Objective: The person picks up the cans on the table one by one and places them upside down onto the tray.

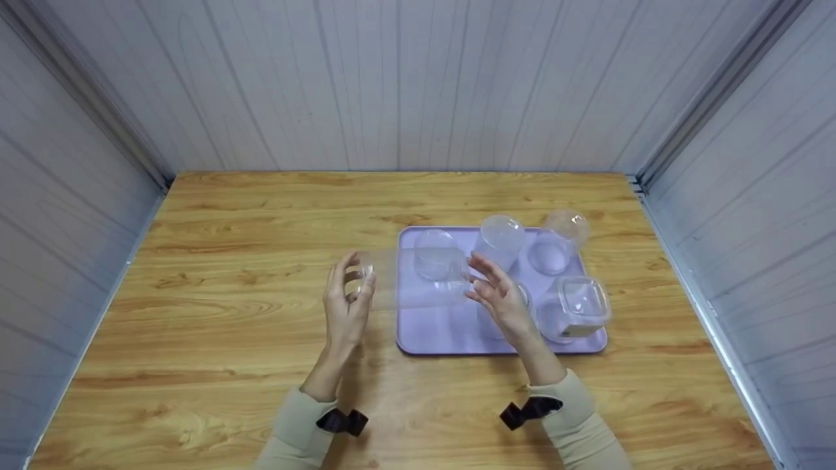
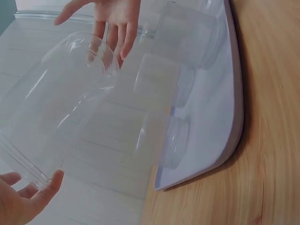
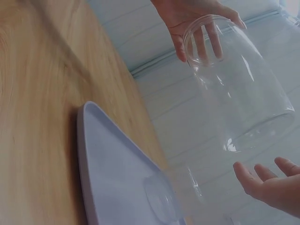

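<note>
A clear plastic jar [image 1: 418, 277] lies sideways in the air, overlapping the left part of the lilac tray [image 1: 431, 339] in the head view. My left hand [image 1: 348, 297] grips the jar at its rimmed mouth, thumb on the near side and fingers on the far side. At the other end is the jar's base, with my right hand [image 1: 499, 294] beside it. In the right wrist view, the right hand's fingertips [image 3: 241, 171] are spread and sit just short of the base.
Several clear containers stand on the tray: a round one [image 1: 434, 238] at back left, a tall one [image 1: 501, 232] at the back, a square-topped one [image 1: 583, 303] at front right. Another round container [image 1: 567, 228] leans past the back right corner. A wood-grain table [image 1: 261, 261] lies beneath, with panelled walls [image 1: 398, 85] around.
</note>
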Tool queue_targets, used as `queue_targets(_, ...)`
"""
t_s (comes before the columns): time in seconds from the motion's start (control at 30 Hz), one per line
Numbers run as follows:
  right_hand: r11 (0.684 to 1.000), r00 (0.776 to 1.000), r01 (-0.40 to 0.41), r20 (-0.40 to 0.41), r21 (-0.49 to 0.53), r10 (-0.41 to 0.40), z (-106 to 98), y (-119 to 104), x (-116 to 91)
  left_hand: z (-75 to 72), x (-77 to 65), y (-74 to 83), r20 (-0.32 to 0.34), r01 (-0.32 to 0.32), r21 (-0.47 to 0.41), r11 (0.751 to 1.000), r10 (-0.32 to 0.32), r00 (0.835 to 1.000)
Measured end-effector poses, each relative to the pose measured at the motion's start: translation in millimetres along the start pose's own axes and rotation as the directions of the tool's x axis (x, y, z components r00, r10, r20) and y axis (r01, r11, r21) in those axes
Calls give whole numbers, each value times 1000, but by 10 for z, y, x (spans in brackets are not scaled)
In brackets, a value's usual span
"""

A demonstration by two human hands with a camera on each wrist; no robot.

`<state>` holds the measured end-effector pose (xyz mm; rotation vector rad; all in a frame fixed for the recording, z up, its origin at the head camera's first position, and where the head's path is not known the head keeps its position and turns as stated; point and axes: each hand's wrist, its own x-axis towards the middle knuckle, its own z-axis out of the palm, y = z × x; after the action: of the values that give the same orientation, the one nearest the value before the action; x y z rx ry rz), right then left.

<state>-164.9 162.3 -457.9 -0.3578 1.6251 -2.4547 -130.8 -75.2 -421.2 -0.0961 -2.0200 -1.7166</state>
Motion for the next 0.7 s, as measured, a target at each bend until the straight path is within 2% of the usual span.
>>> queue_targets(0.13, 997, 997, -30, 69, 71, 25, -22, 20, 12, 32, -14, 14, 8, -13, -15, 1000, 13, 1000)
queue_targets(0.33, 991, 987, -63, 153, 119, 44, -46, 41, 21, 67, -35, 30, 25, -35, -10, 999, 35, 999)
queue_targets(0.53, 987, 983, -63, 178, 148, 36, -53, 45, 12, 98, -57, 46, 29, -33, -22, 999, 34, 999)
queue_targets(0.7, 992, 980, -50, 196, 118, 26, -50, 41, 12, 131, -79, 19, 53, -32, -62, 998, 35, 998)
